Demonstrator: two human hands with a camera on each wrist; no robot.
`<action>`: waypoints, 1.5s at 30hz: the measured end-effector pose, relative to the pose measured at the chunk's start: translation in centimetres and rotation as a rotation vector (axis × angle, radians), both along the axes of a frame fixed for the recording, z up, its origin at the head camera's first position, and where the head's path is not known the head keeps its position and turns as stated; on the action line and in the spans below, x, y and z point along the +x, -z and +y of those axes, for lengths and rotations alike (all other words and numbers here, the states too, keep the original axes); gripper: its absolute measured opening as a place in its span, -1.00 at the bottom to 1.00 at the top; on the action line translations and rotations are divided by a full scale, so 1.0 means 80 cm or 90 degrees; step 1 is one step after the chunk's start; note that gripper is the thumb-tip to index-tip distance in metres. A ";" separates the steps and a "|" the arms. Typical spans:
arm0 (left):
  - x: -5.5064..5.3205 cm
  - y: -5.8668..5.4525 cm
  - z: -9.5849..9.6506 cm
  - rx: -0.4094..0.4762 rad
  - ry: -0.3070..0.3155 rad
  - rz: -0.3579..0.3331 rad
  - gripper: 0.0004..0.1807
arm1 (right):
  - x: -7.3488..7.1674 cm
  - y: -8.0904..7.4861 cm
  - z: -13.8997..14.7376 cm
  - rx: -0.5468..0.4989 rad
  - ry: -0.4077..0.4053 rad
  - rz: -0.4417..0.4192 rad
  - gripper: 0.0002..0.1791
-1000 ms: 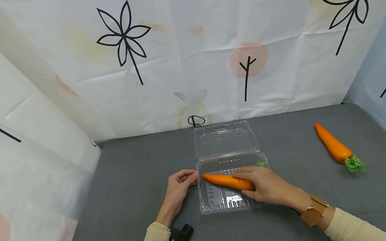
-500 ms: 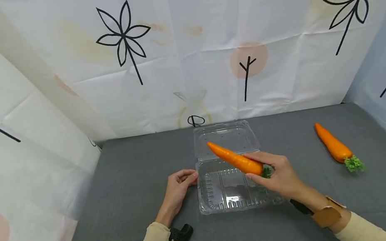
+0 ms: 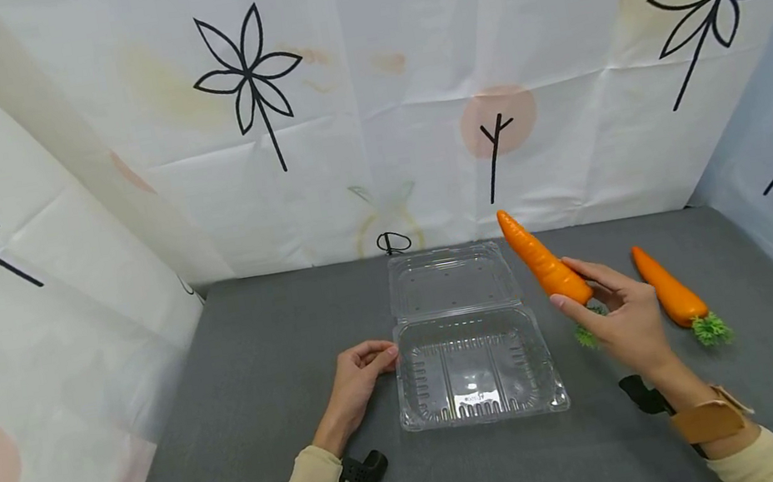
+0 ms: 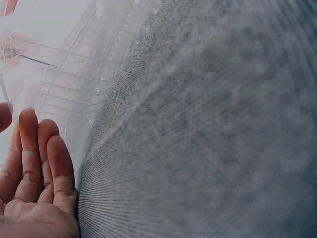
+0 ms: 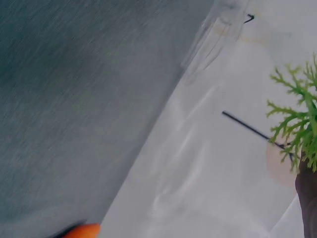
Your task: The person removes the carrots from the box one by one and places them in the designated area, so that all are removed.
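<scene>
A carrot (image 3: 537,259) with a leafy green top is lifted above the table, tip pointing up and left. My right hand (image 3: 623,321) grips it near the leafy end between thumb and fingers. Its green leaves (image 5: 297,119) show at the edge of the right wrist view. A clear hinged plastic container (image 3: 485,413) stands with its lid (image 3: 449,280) laid back. At its left rim are the thumb and fingertips of my left hand (image 3: 359,380). In the left wrist view the fingers (image 4: 29,153) of that hand are straight, close to the clear plastic.
A second carrot (image 3: 671,295) lies on the grey table (image 3: 258,337) at the right, just beyond my right hand. A white cloth (image 3: 359,68) with printed flowers hangs behind the table and at both sides.
My right hand has lifted the carrot out of the container and carried it up and to the right. The left hand has stayed at the container's left rim.
</scene>
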State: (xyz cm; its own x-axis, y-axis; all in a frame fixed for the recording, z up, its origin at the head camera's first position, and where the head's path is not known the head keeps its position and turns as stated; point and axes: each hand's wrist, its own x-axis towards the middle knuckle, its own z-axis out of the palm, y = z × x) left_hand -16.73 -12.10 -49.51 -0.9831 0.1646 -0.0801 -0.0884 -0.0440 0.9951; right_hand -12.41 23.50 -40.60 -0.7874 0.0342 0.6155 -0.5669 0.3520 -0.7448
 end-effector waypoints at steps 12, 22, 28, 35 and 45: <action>0.000 0.000 0.000 -0.002 -0.003 -0.002 -0.75 | 0.001 0.033 0.053 0.086 0.191 -0.203 -0.41; 0.000 0.001 -0.001 -0.006 0.001 0.004 -0.73 | -0.006 0.057 0.087 0.218 0.254 -0.301 -0.37; 0.000 0.001 0.000 -0.005 0.002 0.004 -0.73 | -0.008 0.054 0.087 0.259 0.258 -0.321 -0.40; -0.001 0.001 0.000 -0.003 0.008 0.002 -0.72 | -0.011 0.056 0.086 0.306 0.244 -0.322 -0.41; -0.001 0.003 -0.001 0.000 0.014 0.003 -0.71 | -0.013 0.059 0.086 0.331 0.230 -0.332 -0.37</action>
